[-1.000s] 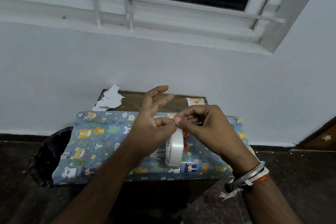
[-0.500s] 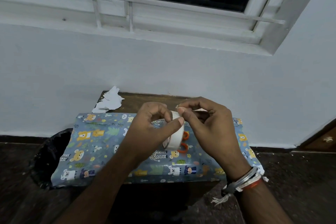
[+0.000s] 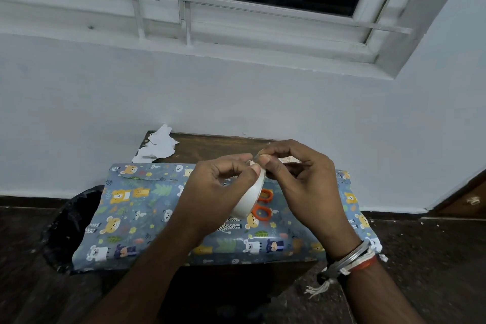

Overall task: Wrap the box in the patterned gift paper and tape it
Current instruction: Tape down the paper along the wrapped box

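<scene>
The left hand [image 3: 218, 192] grips a white tape roll [image 3: 249, 200], fingers curled round it and thumb on its rim. The right hand [image 3: 305, 184] pinches the roll's top edge between thumb and forefinger; whether a tape end is lifted there is too fine to tell. Both hover above the box [image 3: 136, 208], which lies flat in its animal-print paper on a wooden table [image 3: 223, 144]. On the box, orange-handled scissors [image 3: 261, 212] are partly hidden by the roll. Beyond its far-left corner lie white paper scraps [image 3: 159, 146] - a black bag [image 3: 71, 223] sits at its left.

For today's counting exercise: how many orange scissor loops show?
2: the far loop and the near loop, both right of the tape, lying on the box. Blades are hidden.
</scene>
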Tool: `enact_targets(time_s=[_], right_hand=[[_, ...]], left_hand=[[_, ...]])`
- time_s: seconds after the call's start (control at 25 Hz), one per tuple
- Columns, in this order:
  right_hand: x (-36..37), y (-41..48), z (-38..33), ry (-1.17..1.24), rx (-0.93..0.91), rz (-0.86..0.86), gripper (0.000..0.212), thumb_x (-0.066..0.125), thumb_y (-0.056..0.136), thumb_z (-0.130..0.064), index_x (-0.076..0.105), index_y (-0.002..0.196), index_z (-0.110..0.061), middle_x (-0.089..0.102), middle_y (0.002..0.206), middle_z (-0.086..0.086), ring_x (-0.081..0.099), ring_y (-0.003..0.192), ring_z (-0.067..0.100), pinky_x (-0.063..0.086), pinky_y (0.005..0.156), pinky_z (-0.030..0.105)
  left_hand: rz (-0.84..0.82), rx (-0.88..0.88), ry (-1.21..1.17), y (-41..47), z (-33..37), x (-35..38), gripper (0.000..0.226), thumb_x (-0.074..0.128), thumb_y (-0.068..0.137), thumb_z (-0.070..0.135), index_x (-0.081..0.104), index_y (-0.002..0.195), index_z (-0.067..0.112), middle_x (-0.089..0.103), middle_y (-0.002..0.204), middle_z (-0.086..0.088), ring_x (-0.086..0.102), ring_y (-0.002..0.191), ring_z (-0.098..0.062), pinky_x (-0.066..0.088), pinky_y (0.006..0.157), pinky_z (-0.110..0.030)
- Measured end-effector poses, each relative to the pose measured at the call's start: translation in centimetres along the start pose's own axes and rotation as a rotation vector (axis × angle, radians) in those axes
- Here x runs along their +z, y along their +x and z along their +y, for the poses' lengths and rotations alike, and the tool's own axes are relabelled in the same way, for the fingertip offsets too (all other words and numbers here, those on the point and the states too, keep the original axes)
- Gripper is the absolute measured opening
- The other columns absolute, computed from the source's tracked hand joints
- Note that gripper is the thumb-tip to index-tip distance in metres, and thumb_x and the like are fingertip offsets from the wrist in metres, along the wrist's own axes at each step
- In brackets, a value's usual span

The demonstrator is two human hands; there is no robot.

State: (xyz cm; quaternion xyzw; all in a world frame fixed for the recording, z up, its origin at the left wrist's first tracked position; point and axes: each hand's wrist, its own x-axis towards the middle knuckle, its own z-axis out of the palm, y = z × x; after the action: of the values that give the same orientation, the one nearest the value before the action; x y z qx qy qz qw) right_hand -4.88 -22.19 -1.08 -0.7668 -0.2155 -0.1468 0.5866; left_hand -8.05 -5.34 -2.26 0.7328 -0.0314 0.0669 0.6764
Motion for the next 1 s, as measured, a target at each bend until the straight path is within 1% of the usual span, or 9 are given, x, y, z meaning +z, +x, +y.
enact_targets(time_s=[0.16,0.28,0.36,0.44,0.6,0.72,0.84,0.92,1.0], right_hand=[[-0.1,0.3,0.4,0.057,0.056,-0.037,0.007,0.074,0.093,-0.013,0.078,0.095,-0.017,0.077,0.094,-0.006,0.074,0.093,0.02,0.061,0.082,0.043],[-0.4,0.5,0.5,0.024,0.042,-0.082,0.009,0.073,0.092,-0.012,0.079,0.096,-0.017,0.078,0.093,-0.009,0.073,0.092,0.014,0.058,0.081,0.027],[-0.5,0.6,0.6,0.006,0.05,-0.114,0.01,0.073,0.092,-0.011,0.08,0.097,-0.015,0.077,0.094,-0.01,0.072,0.093,0.011,0.056,0.081,0.022],[-0.6,0.8,0.6,-0.007,0.062,-0.139,0.01,0.074,0.092,-0.01,0.081,0.098,-0.015,0.077,0.096,-0.009,0.071,0.096,0.011,0.056,0.084,0.023],[-0.7,1.4,0.0,0.099,0.22,-0.16,0.018,0.078,0.088,-0.012,0.081,0.1,-0.025,0.074,0.096,-0.011,0.072,0.092,0.012,0.058,0.082,0.025],[-0.4,2.0,-0.1,0.268,0.465,-0.101,0.032,0.081,0.085,-0.01,0.072,0.114,-0.018,0.067,0.09,0.004,0.071,0.073,0.015,0.059,0.071,0.026],[0.4,2.0,0.3,0.331,0.581,0.026,0.039,0.082,0.085,-0.016,0.064,0.118,-0.007,0.067,0.083,0.013,0.066,0.067,0.019,0.057,0.06,0.028],[0.6,1.6,0.4,0.396,0.657,0.05,0.037,0.078,0.089,-0.025,0.066,0.117,-0.004,0.072,0.086,0.015,0.067,0.071,0.021,0.059,0.064,0.033],[0.7,1.2,0.4,0.433,0.698,-0.027,0.031,0.076,0.09,-0.027,0.07,0.116,-0.01,0.077,0.088,0.009,0.068,0.075,0.018,0.06,0.068,0.033]], left_hand=[[-0.039,0.122,0.128,0.1,-0.4,0.1,0.027,0.067,0.097,0.023,0.073,0.071,0.025,0.07,0.121,0.022,0.065,0.111,0.0,0.053,0.083,-0.028],[-0.093,0.175,0.167,0.4,-1.1,-0.1,0.025,0.064,0.1,0.023,0.071,0.076,0.016,0.066,0.123,0.026,0.065,0.112,-0.001,0.056,0.087,-0.034],[-0.111,0.204,0.207,0.5,-1.5,-0.3,0.028,0.062,0.1,0.03,0.071,0.081,0.012,0.065,0.125,0.023,0.064,0.113,-0.003,0.057,0.088,-0.039],[-0.116,0.267,0.243,0.6,-1.8,-0.4,0.033,0.058,0.098,0.039,0.07,0.082,0.012,0.064,0.125,0.017,0.063,0.118,-0.008,0.056,0.093,-0.04],[-0.095,0.358,0.31,0.5,-1.6,-0.2,0.023,0.059,0.096,0.031,0.063,0.074,0.025,0.062,0.125,0.012,0.062,0.116,-0.011,0.046,0.092,-0.023],[-0.122,0.393,0.362,0.2,-1.8,0.3,0.019,0.06,0.095,0.028,0.072,0.083,0.02,0.058,0.129,0.01,0.06,0.121,-0.01,0.046,0.095,-0.021],[-0.09,0.409,0.368,0.6,-2.3,0.2,0.022,0.061,0.095,0.028,0.073,0.086,0.014,0.055,0.136,0.004,0.054,0.13,-0.007,0.042,0.101,-0.016],[-0.042,0.425,0.406,1.4,-2.5,-0.2,0.026,0.058,0.096,0.033,0.072,0.086,0.013,0.054,0.136,0.001,0.051,0.133,-0.006,0.042,0.103,-0.018],[0.002,0.452,0.464,2.3,-2.9,-0.5,0.028,0.057,0.096,0.036,0.072,0.088,0.013,0.056,0.135,0.002,0.053,0.13,-0.005,0.043,0.103,-0.02]])
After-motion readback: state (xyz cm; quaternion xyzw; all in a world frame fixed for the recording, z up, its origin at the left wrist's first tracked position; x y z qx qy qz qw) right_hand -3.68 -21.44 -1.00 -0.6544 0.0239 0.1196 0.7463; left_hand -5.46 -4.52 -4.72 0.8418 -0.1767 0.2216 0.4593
